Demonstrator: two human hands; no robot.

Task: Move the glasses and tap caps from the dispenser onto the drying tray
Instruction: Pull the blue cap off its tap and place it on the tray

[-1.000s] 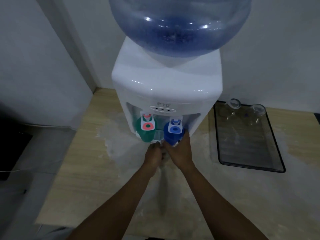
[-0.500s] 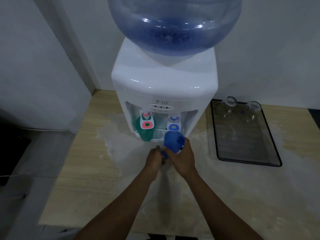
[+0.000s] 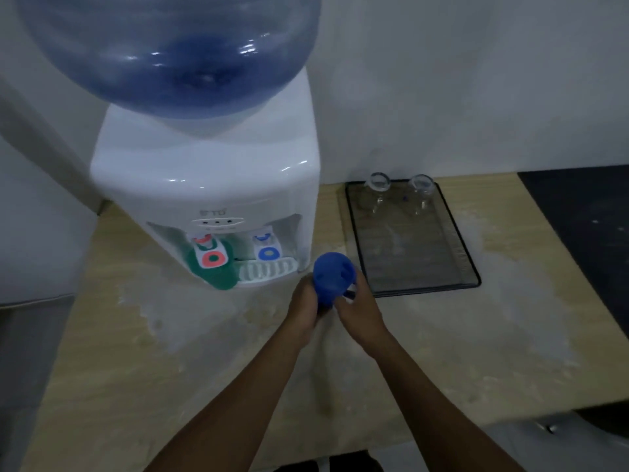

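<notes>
A blue tap cap (image 3: 333, 277) is held between my left hand (image 3: 304, 310) and my right hand (image 3: 360, 310), in front of the white water dispenser (image 3: 207, 185) and off its right tap (image 3: 267, 248). A green tap cap (image 3: 212, 270) still covers the left tap with the red lever. The dark-rimmed drying tray (image 3: 474, 267) lies right of the dispenser, with two clear glasses (image 3: 377, 190) (image 3: 422, 190) standing upside down at its far end. The blue cap sits just left of the tray's near corner.
A large blue water bottle (image 3: 170, 49) sits on top of the dispenser. The beige countertop (image 3: 190, 352) runs to a white wall behind. A white drip grille (image 3: 265, 269) lies under the taps. A dark surface (image 3: 585, 216) borders the counter at right.
The blue cap has come off the right tap and moved down and right toward the tray, held in both hands. The camera view has shifted to the right.
</notes>
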